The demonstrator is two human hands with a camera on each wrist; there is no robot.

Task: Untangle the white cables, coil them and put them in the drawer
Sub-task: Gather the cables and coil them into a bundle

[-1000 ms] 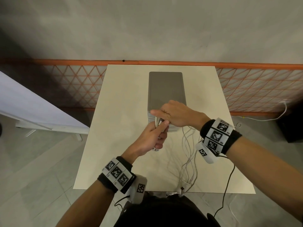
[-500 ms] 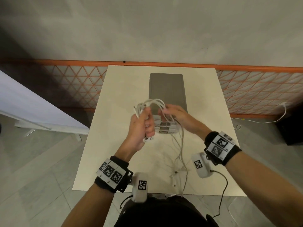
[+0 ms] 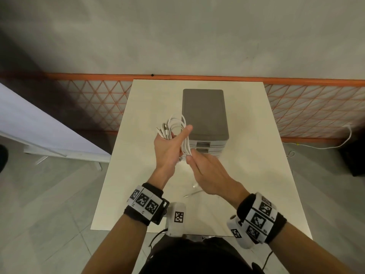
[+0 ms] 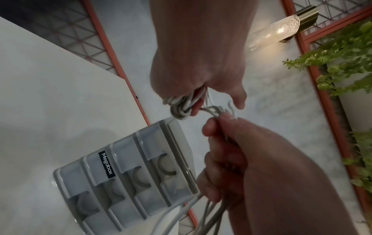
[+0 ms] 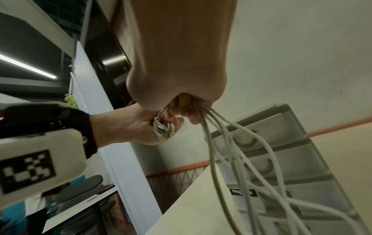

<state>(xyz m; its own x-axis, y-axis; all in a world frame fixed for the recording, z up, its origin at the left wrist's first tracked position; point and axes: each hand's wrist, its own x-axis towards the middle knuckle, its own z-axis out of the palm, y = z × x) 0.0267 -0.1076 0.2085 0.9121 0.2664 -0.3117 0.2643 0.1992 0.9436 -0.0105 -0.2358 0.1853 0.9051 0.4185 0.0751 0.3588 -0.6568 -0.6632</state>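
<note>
Thin white cables (image 3: 175,125) loop in a loose bundle gripped by the left hand (image 3: 167,149); the right hand (image 3: 209,173) pinches the trailing strands.

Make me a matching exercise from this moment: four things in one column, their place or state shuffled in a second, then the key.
1. left hand
2. right hand
3. drawer unit
4. loose plug ends

A. lie on the table
B. stands shut at the far side
C. holds looped cables
D. grips strands trailing down

Pairs: 1-C, 2-D, 3-B, 4-A
</note>
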